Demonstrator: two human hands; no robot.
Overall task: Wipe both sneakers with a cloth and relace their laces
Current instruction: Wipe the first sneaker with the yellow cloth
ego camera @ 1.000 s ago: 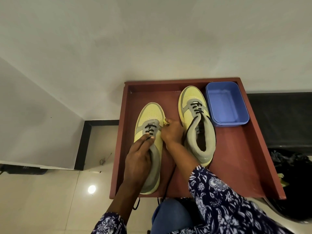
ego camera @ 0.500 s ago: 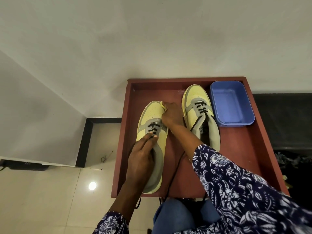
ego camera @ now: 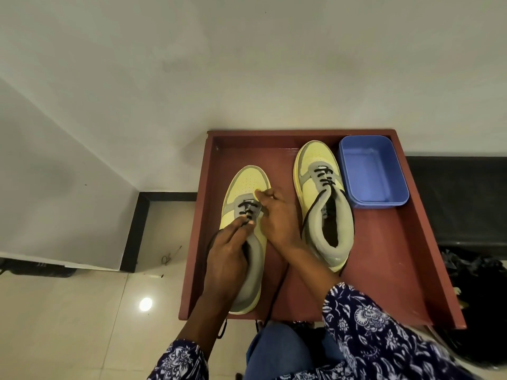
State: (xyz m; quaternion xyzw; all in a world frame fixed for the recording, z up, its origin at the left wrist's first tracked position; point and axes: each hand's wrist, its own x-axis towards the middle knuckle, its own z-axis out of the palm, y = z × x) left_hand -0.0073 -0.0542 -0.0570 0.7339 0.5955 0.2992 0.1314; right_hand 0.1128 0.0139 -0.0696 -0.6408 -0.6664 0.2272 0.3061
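Two yellow-and-grey sneakers stand toe-away on a red-brown wooden tray table. The left sneaker has black lace through its first eyelets only. My left hand lies over its tongue and pinches the black lace at the eyelets. My right hand grips the shoe's right side, its thumb on a small yellow scrap, perhaps cloth, by the toe box. The right sneaker is partly laced, and its loose black lace trails off the table's front edge.
A blue plastic tub sits at the table's back right corner, beside the right sneaker. A white wall rises behind. Pale floor tiles lie to the left, and a dark bag sits on the right. My knee in blue jeans is below the table's front edge.
My right hand came back from the toe of the left sneaker to its right side at the eyelets. My left hand kept its pinch on the lace.
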